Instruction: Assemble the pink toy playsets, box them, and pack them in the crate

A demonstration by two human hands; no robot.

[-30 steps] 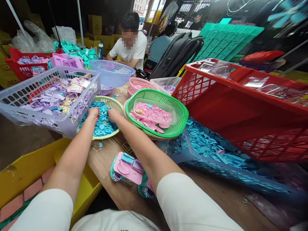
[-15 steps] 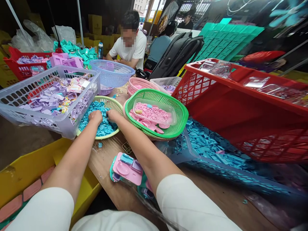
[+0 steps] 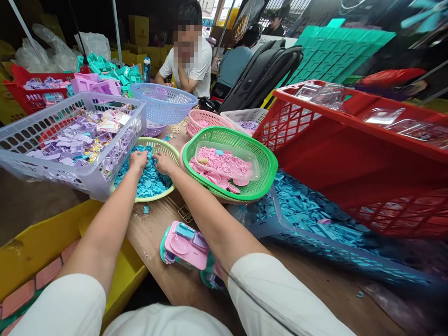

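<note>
Both of my hands are over a pale yellow basket (image 3: pixel 164 196) heaped with small blue plastic pieces (image 3: pixel 150 186), many of them round and dish-like. My left hand (image 3: pixel 138 160) is at the left of the heap, its fingers curled towards the middle. Facing it from the right, my right hand (image 3: pixel 164 163) has bent fingers among the pieces. What either hand pinches is too small and partly hidden to make out. Nearer to me, below my right forearm, lies a pink and teal toy set (image 3: pixel 187 245) with a round basin.
A translucent crate (image 3: pixel 87 175) of lilac parts borders the basket on the left. At right are a green basket (image 3: pixel 269 163) with pink pieces, a blue crate (image 3: pixel 280 224) and a tilted red crate (image 3: pixel 315 172). Across the table sits a person (image 3: pixel 192 60).
My hands have lifted slightly out of the blue pieces, and more of the fingers shows. The person opposite has raised a hand to the face. The view has shifted slightly.
</note>
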